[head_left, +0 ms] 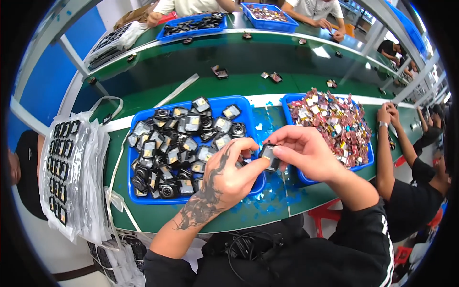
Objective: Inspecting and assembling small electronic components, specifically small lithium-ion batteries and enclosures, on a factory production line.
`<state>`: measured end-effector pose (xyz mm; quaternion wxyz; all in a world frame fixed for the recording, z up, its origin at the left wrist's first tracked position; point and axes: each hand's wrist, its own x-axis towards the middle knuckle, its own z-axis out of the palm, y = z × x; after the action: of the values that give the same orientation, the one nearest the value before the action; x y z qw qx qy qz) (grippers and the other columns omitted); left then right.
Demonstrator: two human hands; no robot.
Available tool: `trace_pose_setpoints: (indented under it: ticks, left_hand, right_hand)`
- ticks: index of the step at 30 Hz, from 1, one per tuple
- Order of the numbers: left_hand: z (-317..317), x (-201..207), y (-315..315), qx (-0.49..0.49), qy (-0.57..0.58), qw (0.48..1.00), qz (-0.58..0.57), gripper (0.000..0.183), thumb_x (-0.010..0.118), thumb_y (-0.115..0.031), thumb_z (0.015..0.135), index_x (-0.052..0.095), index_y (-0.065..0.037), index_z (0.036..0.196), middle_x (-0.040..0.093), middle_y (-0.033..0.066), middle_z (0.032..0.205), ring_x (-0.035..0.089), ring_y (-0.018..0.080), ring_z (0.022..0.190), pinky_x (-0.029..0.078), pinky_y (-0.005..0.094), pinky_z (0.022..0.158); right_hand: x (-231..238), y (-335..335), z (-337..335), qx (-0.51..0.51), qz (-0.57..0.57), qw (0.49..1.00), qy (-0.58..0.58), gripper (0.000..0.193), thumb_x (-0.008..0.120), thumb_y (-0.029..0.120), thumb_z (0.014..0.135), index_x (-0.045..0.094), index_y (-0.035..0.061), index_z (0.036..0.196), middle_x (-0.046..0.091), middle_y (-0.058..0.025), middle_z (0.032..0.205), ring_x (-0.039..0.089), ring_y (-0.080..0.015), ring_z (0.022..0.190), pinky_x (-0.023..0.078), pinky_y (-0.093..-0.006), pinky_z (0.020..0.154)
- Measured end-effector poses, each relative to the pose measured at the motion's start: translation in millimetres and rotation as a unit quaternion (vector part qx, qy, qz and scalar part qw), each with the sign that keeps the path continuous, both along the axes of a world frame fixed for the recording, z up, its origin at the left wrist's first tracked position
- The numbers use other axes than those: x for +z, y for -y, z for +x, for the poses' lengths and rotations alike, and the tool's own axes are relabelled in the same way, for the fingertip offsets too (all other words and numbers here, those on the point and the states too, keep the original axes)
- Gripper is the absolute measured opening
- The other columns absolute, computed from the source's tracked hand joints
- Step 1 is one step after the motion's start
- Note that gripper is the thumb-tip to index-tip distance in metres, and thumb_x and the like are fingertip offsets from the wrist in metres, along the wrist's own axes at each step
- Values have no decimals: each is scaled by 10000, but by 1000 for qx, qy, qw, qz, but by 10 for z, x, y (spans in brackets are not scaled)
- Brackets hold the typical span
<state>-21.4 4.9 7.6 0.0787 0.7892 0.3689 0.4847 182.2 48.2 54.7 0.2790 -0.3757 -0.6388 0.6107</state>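
Both my hands meet above the gap between two blue trays, around a small black watch-like case (271, 158) with a grey face. My right hand (306, 150) pinches the case, its thumb lying across the upper part. My left hand (229, 170) has its thumb and fingers curled at the case's left edge; some fingertips are hidden. Under and beyond my left hand, the left blue tray (158, 200) is heaped with similar black cases (192, 122). Past my right hand, the right blue tray (361, 165) holds a pile of small reddish and metallic parts (330, 122).
Stacked clear plastic trays (71, 162) with black cases stand at the left. Blue scraps (253, 205) litter the green bench. A green conveyor (158, 67) behind carries scattered pieces. Across it, people work beside more blue trays (270, 24); another person's hands (387, 115) are at the right.
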Motion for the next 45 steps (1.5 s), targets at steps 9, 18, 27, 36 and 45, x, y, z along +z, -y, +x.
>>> trace_pose_setpoints:
  ticks: [9, 18, 27, 36, 45]
  left_hand:
    - [288, -62, 98, -170, 389, 764, -485, 668, 681, 31, 834, 313, -24, 1389, 492, 103, 1174, 587, 174, 1068, 548, 284, 818]
    - [242, -80, 38, -79, 70, 986, -133, 332, 680, -92, 870, 616, 44, 1166, 637, 168, 1183, 598, 238, 1101, 476, 377, 949]
    - [250, -50, 72, -141, 487, 711, -488, 259, 466, -101, 1002, 579, 111, 1102, 668, 206, 1031, 695, 316, 927, 609, 322, 774]
    - [232, -50, 54, -129, 463, 719, -502, 280, 466, -128, 997, 515, 52, 1205, 662, 232, 1040, 714, 292, 862, 612, 317, 738]
    - [215, -55, 37, -138, 463, 723, -495, 324, 464, -96, 984, 459, -11, 1297, 632, 175, 1066, 681, 205, 815, 584, 296, 701]
  right_hand:
    - [-296, 223, 18, -128, 175, 976, -11, 121, 690, 55, 858, 660, -18, 950, 655, -95, 903, 691, -132, 792, 553, -247, 644]
    - [-503, 470, -78, -137, -204, 920, -304, 113, 607, 96, 949, 561, 20, 1019, 633, -42, 991, 638, -100, 911, 556, -247, 753]
    - [27, 64, 1283, -290, 485, 725, 394, 211, 734, 50, 743, 686, 53, 949, 636, -117, 860, 617, -294, 833, 493, -380, 747]
    - [-110, -45, 1500, -246, 441, 748, 431, 146, 710, 53, 772, 692, 41, 916, 640, -120, 870, 620, -316, 845, 495, -385, 754]
    - [-3, -226, 1784, -442, 369, 813, 91, 127, 643, 53, 903, 682, -41, 978, 667, -19, 875, 591, -50, 763, 472, -206, 665]
